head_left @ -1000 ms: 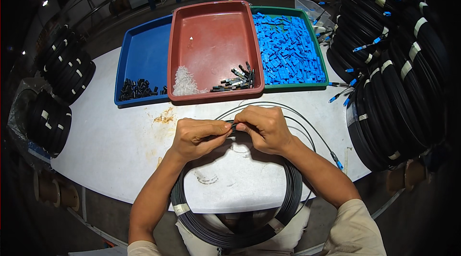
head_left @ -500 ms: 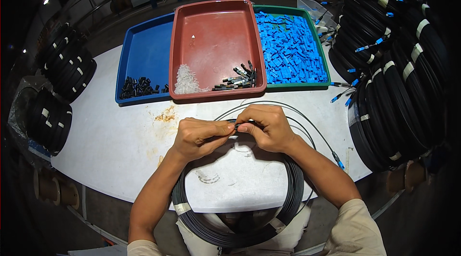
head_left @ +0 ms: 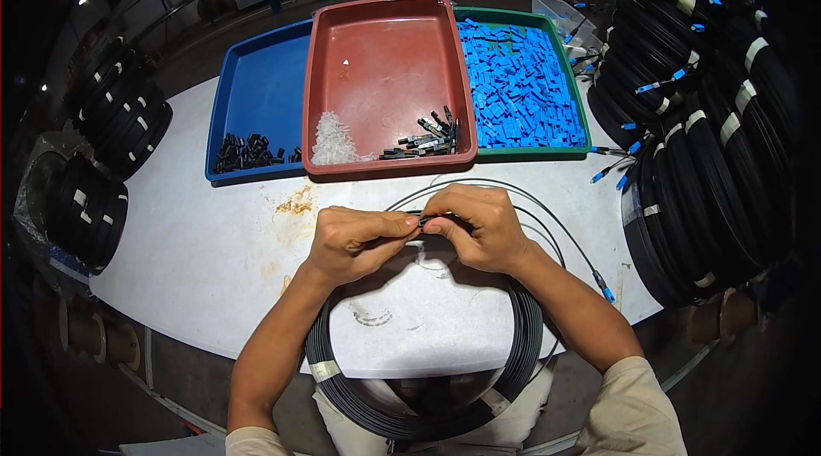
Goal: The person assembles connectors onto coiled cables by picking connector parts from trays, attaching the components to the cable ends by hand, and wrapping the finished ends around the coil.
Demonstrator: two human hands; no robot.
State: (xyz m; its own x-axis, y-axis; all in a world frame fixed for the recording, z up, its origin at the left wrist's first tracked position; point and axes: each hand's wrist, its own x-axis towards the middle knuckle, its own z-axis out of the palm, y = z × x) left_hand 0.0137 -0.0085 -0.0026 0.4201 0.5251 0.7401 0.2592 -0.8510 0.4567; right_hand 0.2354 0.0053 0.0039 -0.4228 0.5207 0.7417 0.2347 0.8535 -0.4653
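White table [head_left: 197, 259]; left hand [head_left: 355, 240], right hand [head_left: 481, 229] partly hide black coil [head_left: 524, 338].

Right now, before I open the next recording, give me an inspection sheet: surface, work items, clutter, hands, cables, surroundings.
Surface: white table, brown stains toward the left.
Work items: black cable coil overhanging the near edge; blue tray with black pieces; red tray with clear pieces and dark parts; green tray with blue pieces.
Clutter: clear plastic box behind the green tray.
Hands: left hand and right hand pinch close together at the coil's far side; detail hidden.
Cables: loose cable end with blue connector, right of the coil.
Surroundings: stacked black coils and brown spools at both sides.
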